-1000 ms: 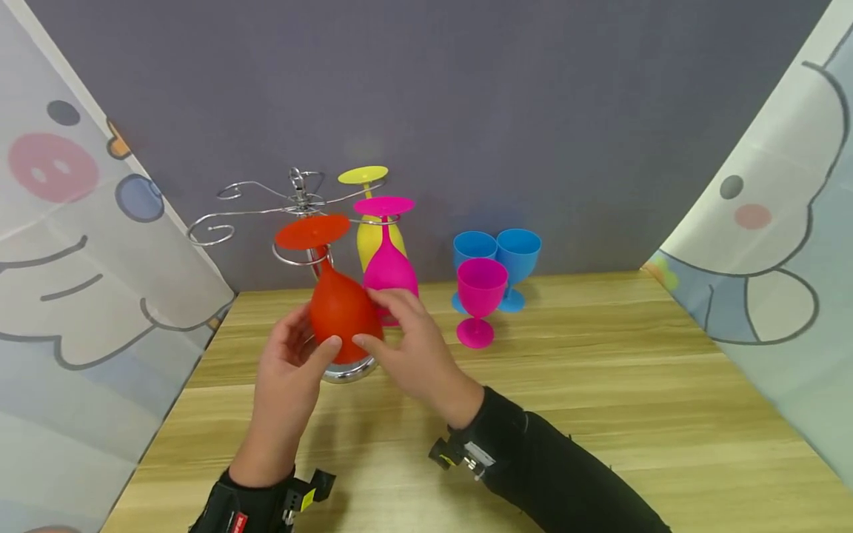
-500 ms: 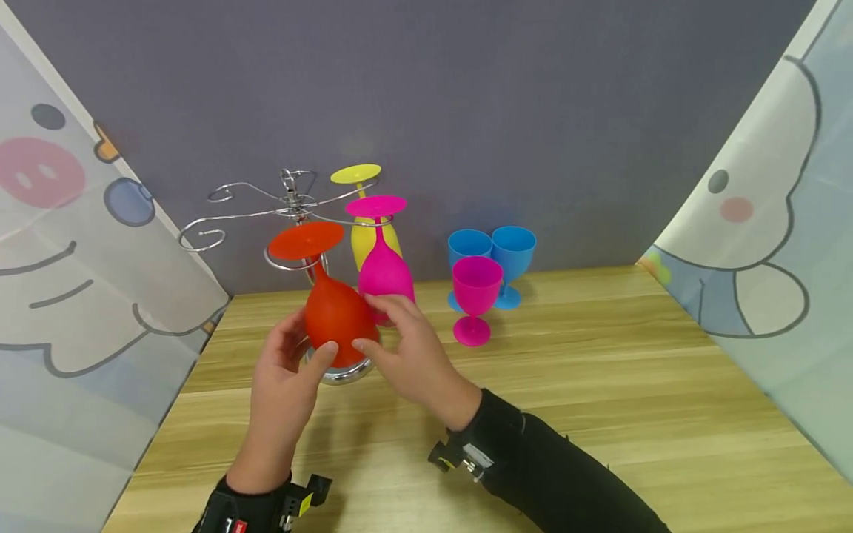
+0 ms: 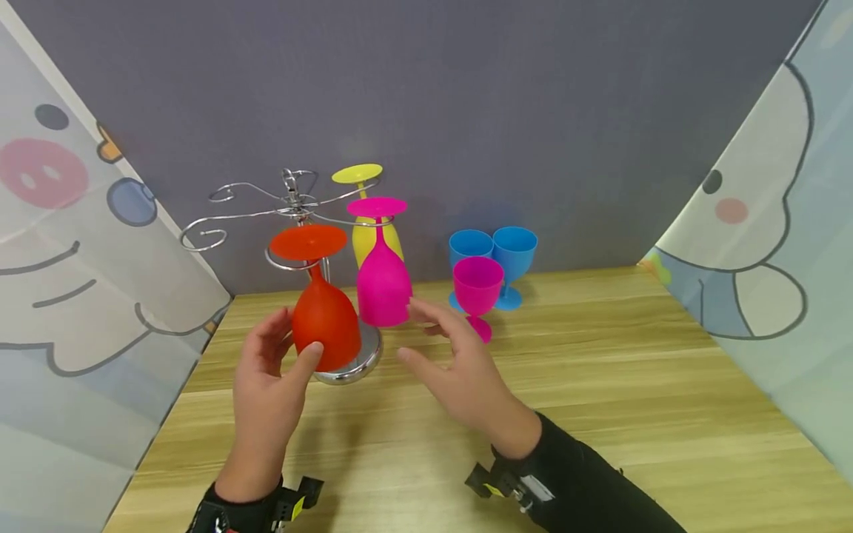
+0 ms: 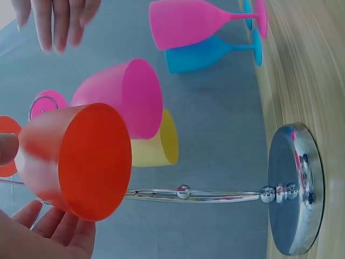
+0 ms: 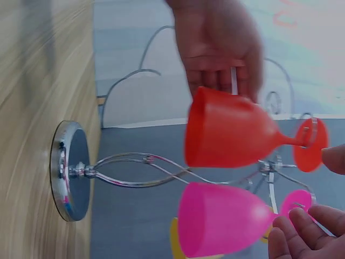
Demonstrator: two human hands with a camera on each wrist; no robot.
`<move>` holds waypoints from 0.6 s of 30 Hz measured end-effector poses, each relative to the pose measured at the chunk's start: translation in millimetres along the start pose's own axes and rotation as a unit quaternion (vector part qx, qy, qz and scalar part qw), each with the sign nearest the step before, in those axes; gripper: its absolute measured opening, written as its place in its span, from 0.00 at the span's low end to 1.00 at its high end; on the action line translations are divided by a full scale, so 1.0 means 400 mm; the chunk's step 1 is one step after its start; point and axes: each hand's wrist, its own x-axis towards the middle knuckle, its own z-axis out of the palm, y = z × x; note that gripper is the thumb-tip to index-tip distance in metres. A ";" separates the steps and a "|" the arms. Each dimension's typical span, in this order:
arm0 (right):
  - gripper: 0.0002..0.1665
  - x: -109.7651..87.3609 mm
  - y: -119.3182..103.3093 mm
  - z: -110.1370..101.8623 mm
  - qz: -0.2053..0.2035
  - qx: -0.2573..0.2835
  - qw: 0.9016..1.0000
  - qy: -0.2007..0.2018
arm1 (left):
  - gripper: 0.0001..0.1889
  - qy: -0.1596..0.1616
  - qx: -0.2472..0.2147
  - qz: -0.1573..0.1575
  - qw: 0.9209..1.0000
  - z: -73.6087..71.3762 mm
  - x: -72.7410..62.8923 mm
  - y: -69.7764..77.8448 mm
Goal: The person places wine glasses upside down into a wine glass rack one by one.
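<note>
An orange-red plastic goblet hangs upside down by its foot from a hook of the chrome stemware rack. My left hand is around its bowl, thumb on the near side and fingers on the far side. In the left wrist view, the bowl sits between that thumb and the fingers. To the right, my right hand is apart from the red goblet, its fingers relaxed and holding nothing. Its fingertips are close to the rim of a hanging pink goblet; contact is unclear. Behind hangs a yellow goblet.
A pink goblet stands upright on the wooden table, partly behind my right hand. Two blue goblets stand behind it near the grey back wall. Rack arms without goblets extend left. The round chrome base rests on the table.
My right hand has let go of the red goblet and moved right. The goblet has swung left and hangs straighter. My left hand has shifted slightly left with it.
</note>
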 end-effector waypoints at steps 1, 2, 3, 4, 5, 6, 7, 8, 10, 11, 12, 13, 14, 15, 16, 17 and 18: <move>0.36 -0.010 -0.004 -0.010 -0.010 0.003 1.000 0.002 | 0.29 0.002 0.001 0.005 1.000 -0.003 0.000 0.000; 0.36 -0.020 -0.009 -0.020 -0.018 0.005 1.000 0.005 | 0.29 0.004 -0.001 0.008 1.000 -0.005 -0.001 0.000; 0.36 -0.030 -0.013 -0.030 -0.026 0.010 1.000 0.007 | 0.29 0.006 0.004 0.010 1.000 -0.007 -0.001 0.000; 0.36 -0.040 -0.015 -0.039 -0.031 0.013 0.999 0.007 | 0.29 0.008 0.009 0.010 1.000 -0.009 -0.001 0.000; 0.37 -0.051 -0.018 -0.048 -0.033 0.016 0.999 0.007 | 0.29 0.010 0.011 0.010 1.000 -0.011 -0.001 0.001; 0.37 -0.060 -0.022 -0.057 -0.033 0.018 0.999 0.007 | 0.29 0.012 0.015 0.010 1.000 -0.013 -0.001 0.001; 0.37 -0.069 -0.025 -0.065 -0.036 0.018 0.999 0.007 | 0.29 0.013 0.019 0.009 1.000 -0.015 -0.001 0.002; 0.37 -0.077 -0.027 -0.072 -0.040 0.018 0.999 0.007 | 0.29 0.015 0.023 0.009 1.000 -0.016 -0.001 0.002; 0.37 -0.091 -0.033 -0.083 -0.043 0.017 0.999 0.005 | 0.29 0.017 0.029 0.010 0.999 -0.019 -0.001 0.002; 0.37 -0.095 -0.036 -0.088 -0.046 0.017 0.999 0.005 | 0.29 0.017 0.028 0.011 0.999 -0.020 -0.001 0.003; 0.37 -0.099 -0.038 -0.091 -0.048 0.018 0.999 0.005 | 0.29 0.018 0.028 0.012 0.999 -0.021 -0.002 0.004; 0.37 -0.102 -0.041 -0.094 -0.051 0.020 0.999 0.006 | 0.29 0.017 0.030 0.013 0.999 -0.021 -0.003 0.005; 0.37 -0.105 -0.043 -0.096 -0.050 0.021 0.999 0.006 | 0.29 0.017 0.030 0.014 0.999 -0.022 -0.003 0.006; 0.37 -0.107 -0.046 -0.097 -0.049 0.023 0.998 0.005 | 0.29 0.016 0.032 0.015 0.999 -0.022 -0.004 0.008; 0.37 -0.108 -0.047 -0.098 -0.050 0.025 0.998 0.004 | 0.29 0.017 0.031 0.014 0.999 -0.023 -0.005 0.008; 0.37 -0.109 -0.047 -0.099 -0.052 0.027 0.998 0.003 | 0.29 0.017 0.030 0.014 0.999 -0.024 -0.005 0.009; 0.37 -0.110 -0.047 -0.099 -0.053 0.027 0.998 0.001 | 0.29 0.017 0.035 0.014 0.999 -0.025 -0.006 0.011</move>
